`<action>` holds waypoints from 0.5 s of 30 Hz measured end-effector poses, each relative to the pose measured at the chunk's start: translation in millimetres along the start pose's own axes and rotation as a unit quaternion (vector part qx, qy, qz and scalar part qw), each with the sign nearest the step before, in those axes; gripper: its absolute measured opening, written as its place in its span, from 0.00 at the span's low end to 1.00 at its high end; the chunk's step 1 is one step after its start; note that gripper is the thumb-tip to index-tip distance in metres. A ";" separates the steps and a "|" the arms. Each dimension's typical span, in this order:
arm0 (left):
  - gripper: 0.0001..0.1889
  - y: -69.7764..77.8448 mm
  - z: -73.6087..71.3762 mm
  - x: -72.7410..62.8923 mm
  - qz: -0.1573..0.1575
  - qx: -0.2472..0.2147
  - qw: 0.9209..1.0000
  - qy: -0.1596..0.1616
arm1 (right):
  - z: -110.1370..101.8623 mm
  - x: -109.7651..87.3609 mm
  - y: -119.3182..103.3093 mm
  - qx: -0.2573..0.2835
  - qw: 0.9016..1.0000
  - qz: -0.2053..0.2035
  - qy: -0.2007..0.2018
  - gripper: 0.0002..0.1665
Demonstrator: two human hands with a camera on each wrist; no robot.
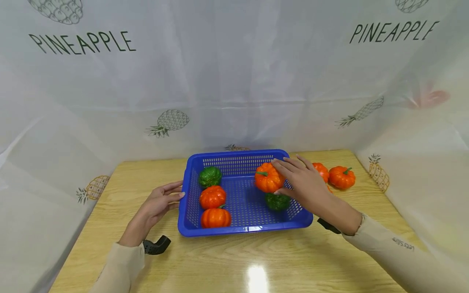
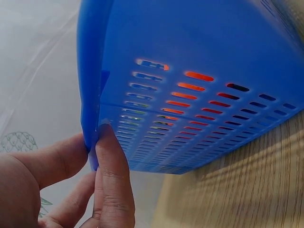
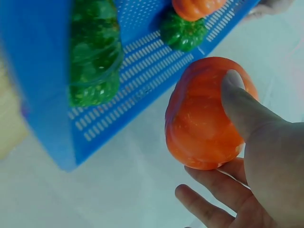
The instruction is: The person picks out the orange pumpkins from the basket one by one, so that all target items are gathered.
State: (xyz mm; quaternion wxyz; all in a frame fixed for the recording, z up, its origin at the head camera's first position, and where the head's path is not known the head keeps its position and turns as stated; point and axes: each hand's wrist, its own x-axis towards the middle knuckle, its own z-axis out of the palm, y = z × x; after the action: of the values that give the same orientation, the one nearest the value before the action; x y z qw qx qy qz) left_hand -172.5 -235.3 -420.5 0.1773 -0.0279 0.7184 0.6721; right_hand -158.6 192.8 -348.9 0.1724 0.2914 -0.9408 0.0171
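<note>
My right hand grips a small orange pumpkin with a green stem, thumb on one side and fingers on the other. It hangs over the right part of a blue plastic basket, partly covering a green pumpkin inside. At the basket's left end, my left hand pinches the rim between thumb and fingers. Along the left side inside stand another green pumpkin, a red-orange pumpkin and an orange pumpkin at the front corner.
Right of the basket, an orange pumpkin lies on the wooden table, beside another pumpkin partly hidden by my right hand. A pineapple-printed sheet hangs behind the table and along its sides.
</note>
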 end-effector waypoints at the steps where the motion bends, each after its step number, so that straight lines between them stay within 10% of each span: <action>1: 0.33 -0.6 -0.4 0.0 -0.001 -0.001 1.000 0.000 | -0.4 -3.8 1.8 0.004 1.000 0.003 0.004 0.52; 15: 0.33 -2.2 -0.9 0.9 0.006 -0.006 1.000 -0.004 | -1.0 -58.2 35.4 0.021 0.994 0.029 0.099 0.50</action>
State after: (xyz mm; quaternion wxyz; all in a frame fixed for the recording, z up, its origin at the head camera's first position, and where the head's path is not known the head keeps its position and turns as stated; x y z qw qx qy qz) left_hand -172.9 -236.2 -422.7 0.1759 -0.0217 0.7139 0.6774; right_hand -133.1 253.8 -364.9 0.2577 0.2640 -0.9268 0.0702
